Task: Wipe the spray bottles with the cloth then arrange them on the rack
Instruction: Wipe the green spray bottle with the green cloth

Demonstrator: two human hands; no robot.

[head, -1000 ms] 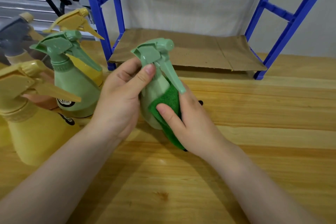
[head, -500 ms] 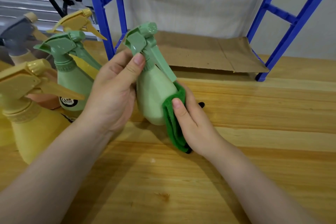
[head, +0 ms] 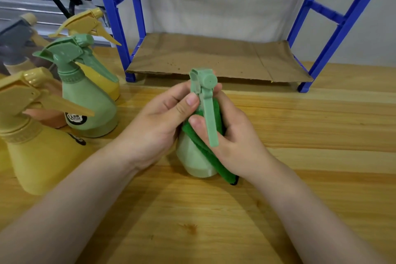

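Both hands are busy on one pale green spray bottle point(head: 194, 156) over the middle of the desk point(head: 310, 130). The left hand point(head: 154, 126) pinches the bottle's neck just under the spray head, thumb across the front and fingers curled behind it. The right hand point(head: 231, 135) is wrapped round the bottle's upper body with the dark green cloth point(head: 211, 154) pressed between palm and plastic, its thumb lying over the fold.

Half a second ago the bottle was tilted to the left with the cloth low on its right flank. Now it stands nearly upright, turned so its nozzle and long trigger face the camera, and the cloth has climbed to the shoulder, draping down toward the base. That suggests the person is rotating the bottle in the left hand's grip to bring fresh faces under the cloth, so the wiping of this bottle is probably well along but not finished.

The blue rack point(head: 120, 34) stands at the desk's far edge, its cardboard-lined bottom shelf point(head: 214, 58) bare. Near the left edge wait another green bottle point(head: 90, 100), two yellow bottles point(head: 36, 148) point(head: 102, 79) and a grey-headed one point(head: 15, 36), so most of the task appears to remain.
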